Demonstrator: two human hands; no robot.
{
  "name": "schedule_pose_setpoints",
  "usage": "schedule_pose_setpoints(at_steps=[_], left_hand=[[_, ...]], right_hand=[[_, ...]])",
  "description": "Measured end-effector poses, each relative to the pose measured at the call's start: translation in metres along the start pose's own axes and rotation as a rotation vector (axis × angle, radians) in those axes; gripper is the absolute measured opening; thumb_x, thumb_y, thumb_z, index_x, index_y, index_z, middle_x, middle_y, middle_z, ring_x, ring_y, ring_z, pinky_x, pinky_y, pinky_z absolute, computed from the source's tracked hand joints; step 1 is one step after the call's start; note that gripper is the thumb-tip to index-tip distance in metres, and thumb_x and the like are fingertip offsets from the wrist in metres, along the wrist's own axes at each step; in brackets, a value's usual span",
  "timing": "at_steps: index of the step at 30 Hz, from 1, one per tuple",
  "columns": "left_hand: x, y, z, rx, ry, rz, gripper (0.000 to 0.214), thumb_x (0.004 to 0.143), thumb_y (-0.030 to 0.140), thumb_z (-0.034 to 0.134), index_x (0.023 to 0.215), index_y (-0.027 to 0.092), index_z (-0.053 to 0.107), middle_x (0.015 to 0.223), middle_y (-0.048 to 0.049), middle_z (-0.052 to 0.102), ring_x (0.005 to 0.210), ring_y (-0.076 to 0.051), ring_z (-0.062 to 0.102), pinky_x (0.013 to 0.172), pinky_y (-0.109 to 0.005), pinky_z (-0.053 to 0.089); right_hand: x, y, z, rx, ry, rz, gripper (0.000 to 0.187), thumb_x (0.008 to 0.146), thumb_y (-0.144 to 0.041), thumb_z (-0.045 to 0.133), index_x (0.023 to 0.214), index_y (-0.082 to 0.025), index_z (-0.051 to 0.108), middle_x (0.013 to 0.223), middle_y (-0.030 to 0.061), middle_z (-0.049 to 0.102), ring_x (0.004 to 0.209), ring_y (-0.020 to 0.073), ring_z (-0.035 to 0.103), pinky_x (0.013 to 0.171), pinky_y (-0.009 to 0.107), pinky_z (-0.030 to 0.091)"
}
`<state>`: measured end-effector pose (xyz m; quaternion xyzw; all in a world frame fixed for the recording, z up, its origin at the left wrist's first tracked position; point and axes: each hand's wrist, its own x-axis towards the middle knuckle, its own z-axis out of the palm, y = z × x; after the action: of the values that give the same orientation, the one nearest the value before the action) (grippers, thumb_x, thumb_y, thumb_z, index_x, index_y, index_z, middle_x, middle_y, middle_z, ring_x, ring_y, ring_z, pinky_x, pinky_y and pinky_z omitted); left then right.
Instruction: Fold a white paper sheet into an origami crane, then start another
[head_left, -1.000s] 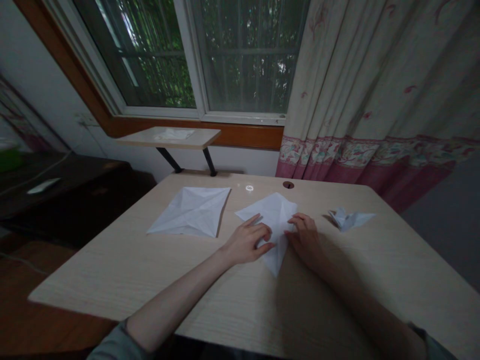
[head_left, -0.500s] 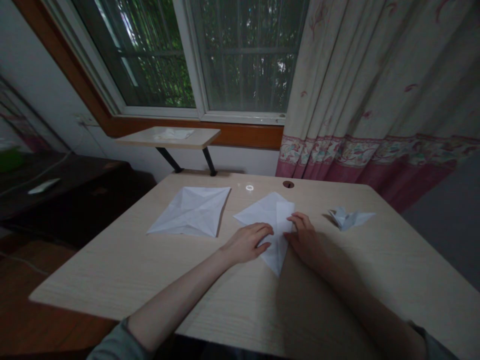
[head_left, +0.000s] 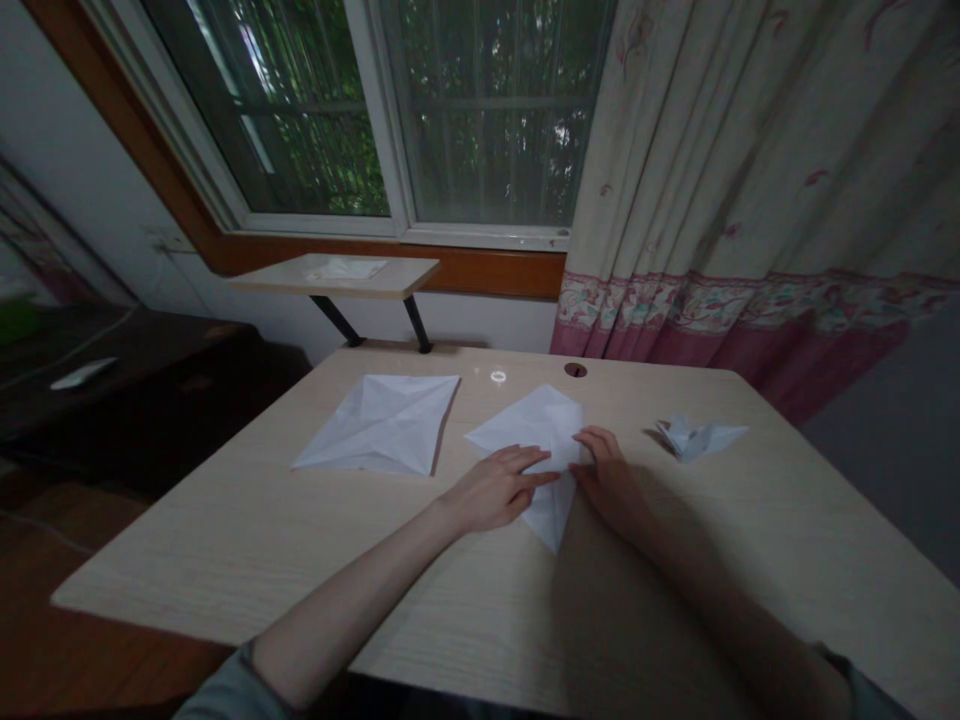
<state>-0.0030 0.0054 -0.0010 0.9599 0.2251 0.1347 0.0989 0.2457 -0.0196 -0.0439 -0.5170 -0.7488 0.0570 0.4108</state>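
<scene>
A partly folded sheet of white paper (head_left: 546,408) lies on the desk in front of me. My left hand (head_left: 499,488) rests on its lower left part, its fingers stretched across the fold and pressing down. At the right edge, my right hand (head_left: 609,480) pinches the paper between thumb and fingers. Left of it lies a creased white paper square (head_left: 390,425), spread flat. To the right of my hands a small folded paper crane (head_left: 697,438) sits on the desk, apart from both hands.
The pale wooden desk (head_left: 300,560) has a round cable hole (head_left: 576,370) near its back edge. A raised shelf (head_left: 262,277) at the back left carries white paper (head_left: 346,268). Behind stand a window and a curtain (head_left: 675,200). A dark table (head_left: 135,380) is at far left.
The flap on the right side of the paper now lies flatter. My left fingers have moved right, with the index finger stretched over the fold. My right hand stays at the edge.
</scene>
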Motion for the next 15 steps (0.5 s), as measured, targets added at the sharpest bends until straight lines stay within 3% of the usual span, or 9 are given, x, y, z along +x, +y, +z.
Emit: schedule_pose_setpoints(at_steps=[9, 15], left_hand=[[0.0003, 0.0014, -0.0015, 0.001, 0.037, -0.047, 0.043, 0.097, 0.02, 0.051, 0.137, 0.027, 0.062, 0.152, -0.0074, 0.052, 0.139, -0.025, 0.051, 0.117, -0.046, 0.041], [0.001, 0.0003, -0.0015, -0.005, 0.055, -0.041, 0.04, 0.096, 0.02, 0.052, 0.133, 0.028, 0.065, 0.151, -0.0062, 0.054, 0.137, -0.025, 0.054, 0.116, -0.045, 0.044]], right_hand=[[0.0022, -0.0002, 0.0, -0.008, 0.066, -0.004, 0.036, 0.088, -0.016, 0.047, 0.123, -0.022, 0.055, 0.123, 0.0147, 0.062, 0.119, 0.0299, 0.059, 0.103, 0.057, 0.048], [0.0023, -0.0075, -0.0071, -0.101, 0.064, 0.113, 0.029, 0.085, -0.016, 0.05, 0.111, -0.024, 0.06, 0.106, 0.0106, 0.069, 0.1, 0.0277, 0.066, 0.089, 0.046, 0.053]])
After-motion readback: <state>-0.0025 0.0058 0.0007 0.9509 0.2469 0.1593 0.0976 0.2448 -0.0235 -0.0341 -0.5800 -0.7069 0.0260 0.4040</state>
